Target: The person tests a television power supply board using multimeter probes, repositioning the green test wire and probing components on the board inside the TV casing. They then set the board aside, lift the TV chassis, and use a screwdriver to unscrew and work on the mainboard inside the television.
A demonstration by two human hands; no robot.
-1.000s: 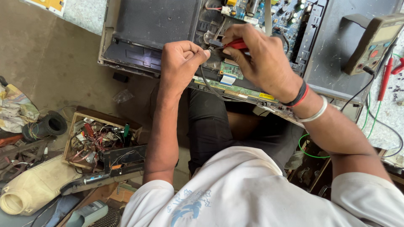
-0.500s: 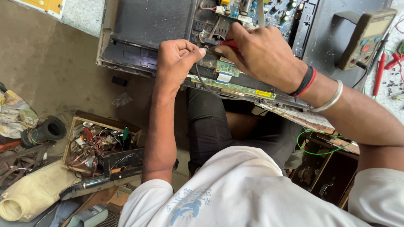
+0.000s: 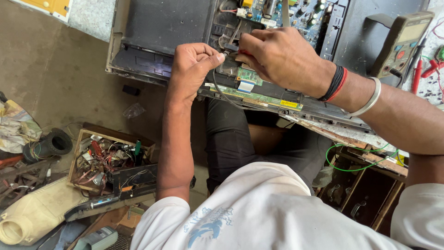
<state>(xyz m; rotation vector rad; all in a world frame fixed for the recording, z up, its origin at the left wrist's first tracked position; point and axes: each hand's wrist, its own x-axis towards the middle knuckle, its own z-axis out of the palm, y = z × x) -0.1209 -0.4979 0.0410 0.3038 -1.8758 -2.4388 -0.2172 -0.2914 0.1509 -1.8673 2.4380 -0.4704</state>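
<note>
television chassis (image 3: 162,37): a dark, opened flat-panel set lies back-up across the workbench, its long axis running left to right in front of the person.
main circuit board (image 3: 277,11): blue-green, crowded with parts, at the far edge just beyond both hands.
multimeter (image 3: 401,41): olive-cased, well to the right of the right hand, red probes beside it.
wooden box of scrap parts (image 3: 108,159): on the floor at lower left, well apart from the work.
right hand (image 3: 282,55): curled almost closed, fingers pinching a red-handled tool (image 3: 244,52) whose tip points left toward the other hand; how firm the grip is cannot be told.
left hand (image 3: 194,67): loosely fisted, thumb and forefinger pinched on a small metal-tipped connector (image 3: 225,54) at the end of a thin dark cable (image 3: 222,90).
small green board (image 3: 249,76): just below the right hand, nearer to it than to the left.
key relation: connector and tool tip meet between the hands, all but touching.
</note>
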